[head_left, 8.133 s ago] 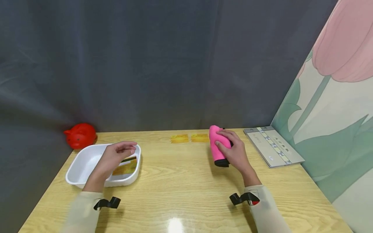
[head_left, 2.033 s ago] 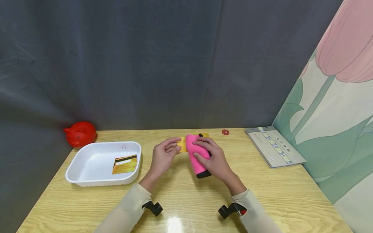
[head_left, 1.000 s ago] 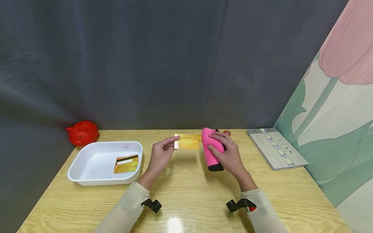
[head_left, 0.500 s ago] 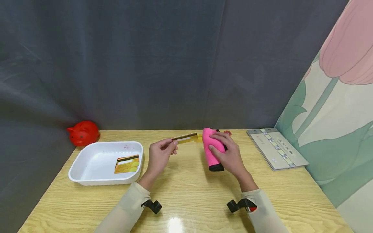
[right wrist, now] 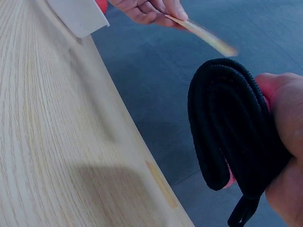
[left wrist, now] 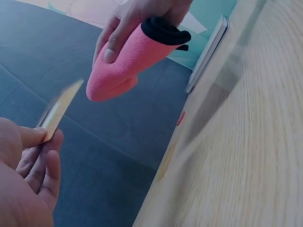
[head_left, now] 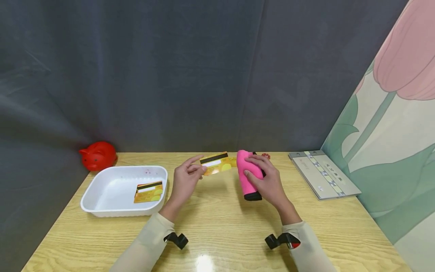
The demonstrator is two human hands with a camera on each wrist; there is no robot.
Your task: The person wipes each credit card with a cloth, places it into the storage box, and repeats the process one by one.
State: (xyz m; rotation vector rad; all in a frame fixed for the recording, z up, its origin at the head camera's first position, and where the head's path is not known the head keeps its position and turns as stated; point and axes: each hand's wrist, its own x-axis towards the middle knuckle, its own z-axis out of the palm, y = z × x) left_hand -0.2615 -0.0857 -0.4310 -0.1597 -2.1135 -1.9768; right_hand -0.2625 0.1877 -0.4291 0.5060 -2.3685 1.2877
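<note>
My left hand point(head_left: 185, 180) pinches a yellow bank card point(head_left: 215, 164) above the table, its black-striped side tilted up toward the head camera. In the left wrist view the card point(left wrist: 60, 109) shows nearly edge-on between thumb and fingers. My right hand point(head_left: 266, 181) grips a folded pink cloth point(head_left: 246, 173) with black edging, held just right of the card and apart from it. The right wrist view shows the black end of the cloth point(right wrist: 227, 127) in layers. Behind it, a second yellow card point(head_left: 233, 161) lies on the table, partly hidden by the cloth and the held card.
A white plastic tray point(head_left: 108, 209) stands at the left, with yellow cards point(head_left: 148, 192) stacked in its right part. Behind it is a red piggy bank point(head_left: 98, 156). A red poker chip point(head_left: 266, 155) lies beyond my right hand. A grey album point(head_left: 324, 174) rests against the right wall.
My left hand has left the tray and lifted a card off the table, turning it from its plain face to its striped side. The cloth moved left over the card, then back right.
</note>
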